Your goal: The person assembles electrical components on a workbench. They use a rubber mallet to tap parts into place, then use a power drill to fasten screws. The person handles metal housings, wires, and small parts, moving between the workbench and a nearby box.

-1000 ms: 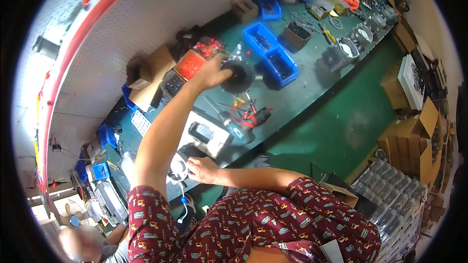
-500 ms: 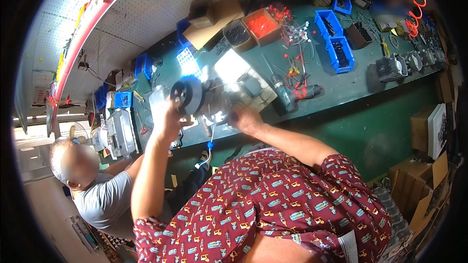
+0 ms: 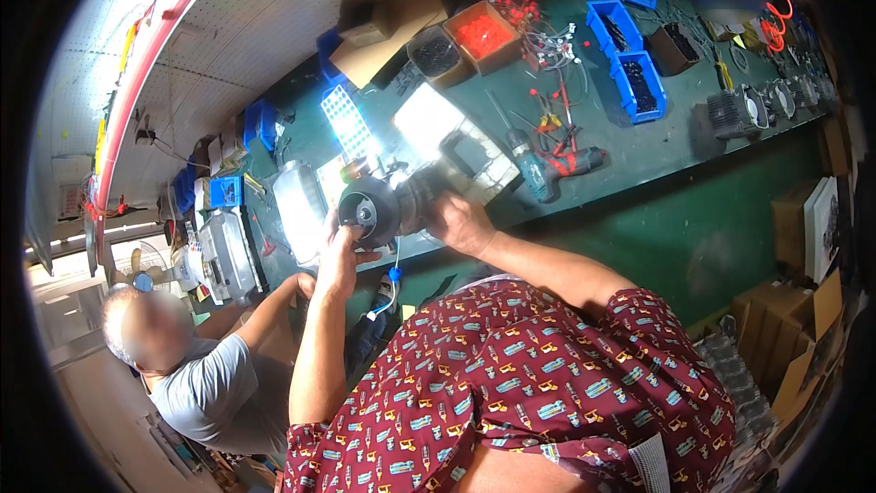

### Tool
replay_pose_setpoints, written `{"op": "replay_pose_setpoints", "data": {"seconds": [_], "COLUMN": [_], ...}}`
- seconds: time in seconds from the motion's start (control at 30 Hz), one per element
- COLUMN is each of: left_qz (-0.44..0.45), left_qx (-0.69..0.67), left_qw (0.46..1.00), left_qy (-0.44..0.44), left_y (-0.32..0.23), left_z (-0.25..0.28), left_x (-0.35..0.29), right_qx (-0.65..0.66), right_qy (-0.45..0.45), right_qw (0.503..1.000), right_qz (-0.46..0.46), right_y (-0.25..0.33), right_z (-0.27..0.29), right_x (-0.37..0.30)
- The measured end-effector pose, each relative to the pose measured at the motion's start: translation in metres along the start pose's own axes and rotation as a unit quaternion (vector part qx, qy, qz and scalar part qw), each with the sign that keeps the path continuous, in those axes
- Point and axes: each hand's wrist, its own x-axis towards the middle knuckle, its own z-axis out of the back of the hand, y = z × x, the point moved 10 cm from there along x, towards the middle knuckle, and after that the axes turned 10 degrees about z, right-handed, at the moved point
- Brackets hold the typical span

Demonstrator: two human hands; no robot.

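Note:
Over the near edge of the bench, I hold a dark motor-like unit (image 3: 412, 204) with a black cup-shaped end (image 3: 376, 207). The cup's open mouth faces me, and a small round centre piece shows inside. My left hand (image 3: 341, 257) is closed on the cup's lower left rim. On the other end, my right hand (image 3: 464, 225) wraps round the unit's right side, its fingertips partly hidden. From beneath the unit hangs a white cable with a blue fitting (image 3: 394, 274). Just behind it on the bench lies a white block-like box (image 3: 497, 169), partly in glare.
A cordless drill (image 3: 547, 169) and pliers (image 3: 548, 123) lie right of the white box. Farther back stand a box of red parts (image 3: 484, 34) and blue bins (image 3: 639, 87). Finned metal housings (image 3: 733, 114) line the right end. Another person (image 3: 205, 393) is at my left.
The motor-like unit has turned so its black cup opens toward me. My left hand has shifted right and down with the rim; my right hand stays about where it was.

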Motion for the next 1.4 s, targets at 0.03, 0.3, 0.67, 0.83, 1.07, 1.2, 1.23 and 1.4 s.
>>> {"op": "replay_pose_setpoints", "data": {"seconds": [0.03, 0.3, 0.67, 0.83, 1.07, 1.2, 1.23, 1.4], "left_qz": [0.005, 0.029, 0.009, -0.015, -0.157, -0.193, -0.203, -0.209], "left_qx": [0.003, -0.001, 0.023, -0.027, 0.29, 0.35, 0.377, 0.375], "left_qw": [1.0, 0.999, 0.999, 0.996, 0.939, 0.903, 0.888, 0.885], "left_qy": [0.006, -0.014, -0.038, -0.084, -0.1, -0.154, -0.166, -0.18], "left_y": [0.003, 0.013, 0.014, 0.026, 0.078, 0.071, 0.069, 0.073], "left_z": [0.001, 0.0, -0.011, 0.01, 0.007, -0.006, -0.011, -0.018], "left_x": [0.002, 0.014, 0.014, 0.02, 0.044, 0.046, 0.045, 0.043], "right_qx": [-0.001, 0.002, 0.037, -0.01, -0.038, -0.057, -0.058, 0.01], "right_qy": [0.001, 0.011, -0.019, 0.022, 0.062, 0.061, 0.06, 0.079], "right_qw": [1.0, 1.0, 0.998, 1.0, 0.997, 0.996, 0.996, 0.995], "right_qz": [-0.002, -0.009, -0.038, -0.006, -0.007, -0.013, -0.011, -0.061], "right_y": [0.002, 0.004, 0.002, -0.001, -0.005, -0.012, -0.016, -0.017], "right_z": [0.001, 0.002, 0.01, 0.006, 0.003, 0.003, 0.004, 0.013], "right_x": [0.0, -0.001, 0.002, 0.005, 0.005, 0.003, 0.001, 0.01]}}
